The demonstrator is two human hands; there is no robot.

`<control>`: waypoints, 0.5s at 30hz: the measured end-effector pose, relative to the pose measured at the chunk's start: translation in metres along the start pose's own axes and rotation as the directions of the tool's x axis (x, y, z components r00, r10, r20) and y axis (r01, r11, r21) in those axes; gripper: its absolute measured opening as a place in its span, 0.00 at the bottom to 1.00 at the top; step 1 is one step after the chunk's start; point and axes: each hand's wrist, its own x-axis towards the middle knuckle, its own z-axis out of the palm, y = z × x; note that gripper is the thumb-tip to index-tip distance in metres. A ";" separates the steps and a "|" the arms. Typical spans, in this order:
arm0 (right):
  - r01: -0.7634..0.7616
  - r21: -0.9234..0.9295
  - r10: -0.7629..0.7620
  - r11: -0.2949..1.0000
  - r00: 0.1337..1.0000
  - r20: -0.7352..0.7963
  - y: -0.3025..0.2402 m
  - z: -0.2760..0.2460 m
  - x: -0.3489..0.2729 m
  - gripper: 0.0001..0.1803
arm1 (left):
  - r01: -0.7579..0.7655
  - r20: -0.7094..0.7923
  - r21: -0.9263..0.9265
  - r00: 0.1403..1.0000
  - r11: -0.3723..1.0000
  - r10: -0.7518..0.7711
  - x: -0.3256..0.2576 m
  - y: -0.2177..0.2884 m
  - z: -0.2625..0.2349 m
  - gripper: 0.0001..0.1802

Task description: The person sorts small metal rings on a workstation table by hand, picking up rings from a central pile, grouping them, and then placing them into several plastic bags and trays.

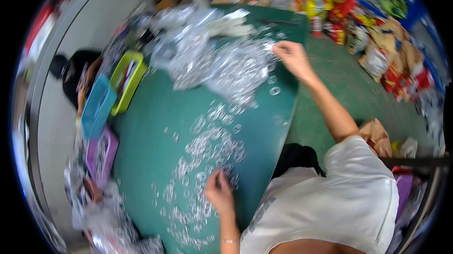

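Many small clear rings (214,145) lie scattered in a long band down the green table (141,126). Over the near part of this band is my left hand (220,191), its fingers drawn together; anything between them is too small to make out. Farther off, my right hand (291,58) reaches to the right edge of a heap of clear rings (243,67) lying on and around a clear plastic bag. Its fingertips are pinched together beside the heap, and what they hold is blurred.
More filled clear bags (186,51) and a pale glove (229,26) lie at the far end. Green (137,72), blue (98,105) and purple (101,155) baskets line the left edge, where another person (75,74) is. Packages (394,55) crowd the floor at the right.
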 end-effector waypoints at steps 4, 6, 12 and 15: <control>-0.039 -0.116 0.027 0.992 0.995 -0.101 0.034 0.029 0.050 0.13 | -0.057 0.000 0.043 0.998 0.997 0.057 0.005 0.005 -0.002 0.08; 0.039 -0.129 -0.053 0.991 0.993 -0.108 0.054 0.050 0.070 0.11 | -0.143 0.001 0.180 0.989 0.973 0.145 0.011 -0.002 0.000 0.10; 0.067 -0.289 -0.047 0.955 0.996 0.075 0.026 0.109 0.075 0.11 | -0.029 0.002 0.311 1.000 0.950 0.030 0.012 0.022 -0.018 0.14; 0.064 -0.161 -0.082 0.985 0.990 -0.110 0.028 0.117 0.067 0.09 | -0.076 -0.027 0.314 0.996 0.946 0.089 0.016 0.005 -0.022 0.13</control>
